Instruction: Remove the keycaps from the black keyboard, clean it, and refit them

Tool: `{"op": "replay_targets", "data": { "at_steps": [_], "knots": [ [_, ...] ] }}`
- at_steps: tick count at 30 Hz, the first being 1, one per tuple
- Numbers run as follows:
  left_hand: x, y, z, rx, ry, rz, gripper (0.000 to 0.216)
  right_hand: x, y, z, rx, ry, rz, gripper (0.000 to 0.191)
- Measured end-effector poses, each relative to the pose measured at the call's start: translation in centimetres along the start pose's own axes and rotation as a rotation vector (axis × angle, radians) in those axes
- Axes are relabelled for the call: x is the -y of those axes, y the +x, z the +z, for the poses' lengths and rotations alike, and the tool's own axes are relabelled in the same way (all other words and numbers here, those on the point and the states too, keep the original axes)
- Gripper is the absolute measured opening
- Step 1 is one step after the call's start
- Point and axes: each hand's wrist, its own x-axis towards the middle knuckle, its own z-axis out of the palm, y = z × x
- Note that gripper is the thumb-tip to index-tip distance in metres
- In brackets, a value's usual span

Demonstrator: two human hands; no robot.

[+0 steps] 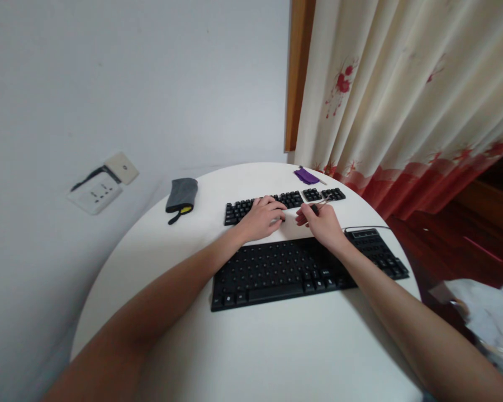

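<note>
Rows of loose black keycaps (291, 199) lie at the far side of a round white table (159, 268). My left hand (262, 219) rests on these keycaps with its fingers curled over them. My right hand (321, 222) is closed around a small tool with a dark handle (315, 209) and thin metal prongs, held just in front of the keycap rows. A black keyboard (285, 273) lies nearer to me, under both wrists.
A grey pouch (181, 195) with a yellow tab lies at the table's far left. A purple item (305, 176) sits at the far edge. A wall socket (95, 192) is on the left wall. Floral curtains (402, 100) hang on the right.
</note>
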Motion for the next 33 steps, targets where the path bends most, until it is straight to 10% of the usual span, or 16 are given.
{"op": "replay_targets", "data": {
  "at_steps": [33],
  "knots": [
    [0.69, -0.23, 0.57, -0.015, 0.112, -0.069, 0.017, 0.75, -0.2, -0.21, 0.01, 0.014, 0.023, 0.031]
  ]
}}
